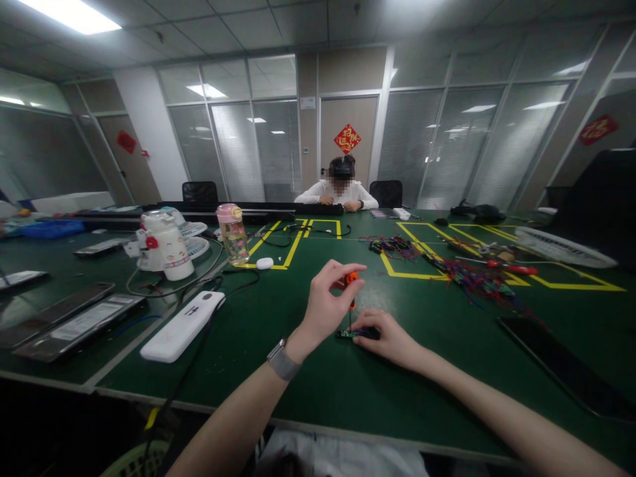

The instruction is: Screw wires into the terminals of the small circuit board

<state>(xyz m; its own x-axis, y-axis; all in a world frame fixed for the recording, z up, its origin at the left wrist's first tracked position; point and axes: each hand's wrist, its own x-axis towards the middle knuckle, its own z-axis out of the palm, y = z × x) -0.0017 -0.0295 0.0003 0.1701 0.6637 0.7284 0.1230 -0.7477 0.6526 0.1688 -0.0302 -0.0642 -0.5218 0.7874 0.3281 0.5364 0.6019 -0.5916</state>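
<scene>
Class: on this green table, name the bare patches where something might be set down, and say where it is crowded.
Bare mat lies between the white device and the left hand, along the near table edge, and between the right hand and the dark slab. Crowded: coloured wires far right, and bottles, cables and phones on the left.

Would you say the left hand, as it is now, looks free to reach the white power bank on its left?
Probably not at once: the left hand grips an orange-handled screwdriver, though the way to the white power bank looks open.
</scene>
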